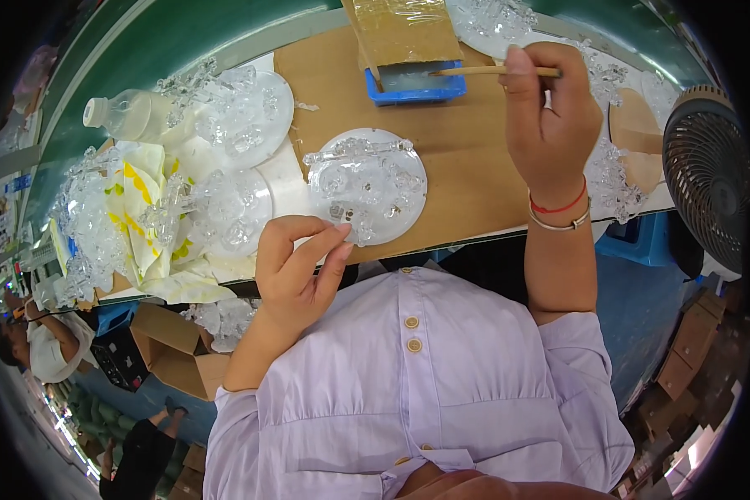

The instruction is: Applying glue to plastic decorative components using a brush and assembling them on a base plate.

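Lilac shirt [408, 367] fabric lies closest, buttoned down the front. Beyond it, the left hand [300, 267] has thumb and fingertips drawn narrow at the near-left edge of a white disc [417, 183] bearing clear pieces [362, 179] — whether they grip anything, I cannot tell. The right hand [550, 112] pinches a wooden stick [479, 72], its tip over a blue tray [417, 97] with whitish contents. Disc and tray both rest on brown cardboard [462, 179] — right of more clear pieces.
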Tool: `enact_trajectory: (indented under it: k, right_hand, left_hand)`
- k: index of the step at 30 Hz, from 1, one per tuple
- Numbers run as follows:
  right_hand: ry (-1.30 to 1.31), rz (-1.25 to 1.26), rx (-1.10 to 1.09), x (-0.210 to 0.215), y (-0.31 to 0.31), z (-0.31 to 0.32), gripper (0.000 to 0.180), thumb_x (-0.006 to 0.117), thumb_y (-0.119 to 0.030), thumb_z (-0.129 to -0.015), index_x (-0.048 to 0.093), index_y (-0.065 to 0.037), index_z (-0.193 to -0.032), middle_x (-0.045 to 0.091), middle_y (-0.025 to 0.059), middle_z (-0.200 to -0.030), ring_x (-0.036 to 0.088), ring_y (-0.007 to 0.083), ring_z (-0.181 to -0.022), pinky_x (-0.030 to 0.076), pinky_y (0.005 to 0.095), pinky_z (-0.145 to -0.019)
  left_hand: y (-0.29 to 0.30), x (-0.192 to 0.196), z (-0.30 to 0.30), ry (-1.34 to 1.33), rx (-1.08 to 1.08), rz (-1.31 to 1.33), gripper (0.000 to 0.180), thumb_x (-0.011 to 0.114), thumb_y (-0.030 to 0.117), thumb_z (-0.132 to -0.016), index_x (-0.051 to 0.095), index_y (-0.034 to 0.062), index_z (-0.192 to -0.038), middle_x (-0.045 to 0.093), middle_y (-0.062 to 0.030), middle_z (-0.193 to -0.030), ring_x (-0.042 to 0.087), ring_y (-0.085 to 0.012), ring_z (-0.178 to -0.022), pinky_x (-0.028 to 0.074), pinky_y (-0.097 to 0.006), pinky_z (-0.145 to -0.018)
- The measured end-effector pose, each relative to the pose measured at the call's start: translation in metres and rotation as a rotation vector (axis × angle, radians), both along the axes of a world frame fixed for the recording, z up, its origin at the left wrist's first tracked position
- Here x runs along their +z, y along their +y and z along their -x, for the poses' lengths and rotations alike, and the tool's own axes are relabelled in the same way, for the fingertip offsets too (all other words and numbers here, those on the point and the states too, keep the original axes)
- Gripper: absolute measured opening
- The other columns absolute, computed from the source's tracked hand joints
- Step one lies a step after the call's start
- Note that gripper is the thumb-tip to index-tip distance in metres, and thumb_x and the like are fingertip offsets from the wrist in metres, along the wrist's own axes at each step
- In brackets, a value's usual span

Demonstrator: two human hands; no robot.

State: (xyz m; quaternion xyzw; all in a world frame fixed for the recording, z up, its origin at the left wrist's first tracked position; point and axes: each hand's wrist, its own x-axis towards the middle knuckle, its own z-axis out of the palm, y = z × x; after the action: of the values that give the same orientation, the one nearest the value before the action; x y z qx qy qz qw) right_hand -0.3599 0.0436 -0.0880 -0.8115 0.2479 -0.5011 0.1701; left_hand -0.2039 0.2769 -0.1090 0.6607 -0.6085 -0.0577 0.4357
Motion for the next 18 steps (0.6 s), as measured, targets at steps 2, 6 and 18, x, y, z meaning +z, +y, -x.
enact_trajectory:
  k: [2, 6, 18]
  right_hand:
    - [0.006, 0.035, 0.005, 0.003, 0.0, 0.008, 0.011, 0.06, -0.01, -0.093, 0.055, 0.0, -0.092, 0.061, 0.006, -0.07, 0.057, 0.0077, -0.059, 0.044, 0.0208, -0.052]
    - [-0.145, 0.05, 0.054, 0.005, 0.012, 0.035, 0.011, 0.054, -0.009, -0.095, 0.05, 0.001, -0.097, 0.061, 0.013, -0.075, 0.051, 0.0102, -0.054, 0.042, 0.0225, -0.05]
    - [0.031, -0.187, 0.312, -0.015, 0.079, 0.078, 0.015, 0.052, -0.013, -0.094, 0.045, 0.0, -0.093, 0.057, 0.0158, -0.069, 0.045, 0.0162, -0.054, 0.036, 0.0282, -0.048]
  left_hand:
    - [0.0, 0.0, 0.001, -0.009, 0.003, 0.005, 0.025, 0.075, -0.001, -0.069, 0.069, 0.0036, -0.093, 0.061, -0.0088, -0.087, 0.058, -0.0223, -0.077, 0.046, -0.03, -0.064]
    - [0.001, 0.0, 0.001, -0.015, 0.014, 0.015, 0.024, 0.075, -0.001, -0.07, 0.069, 0.0036, -0.093, 0.061, -0.0088, -0.087, 0.058, -0.0221, -0.077, 0.046, -0.03, -0.064]
    - [0.0, 0.0, 0.005, -0.031, 0.017, 0.012, 0.023, 0.074, 0.0, -0.071, 0.069, 0.0039, -0.093, 0.061, -0.0086, -0.088, 0.058, -0.0219, -0.078, 0.046, -0.029, -0.065]
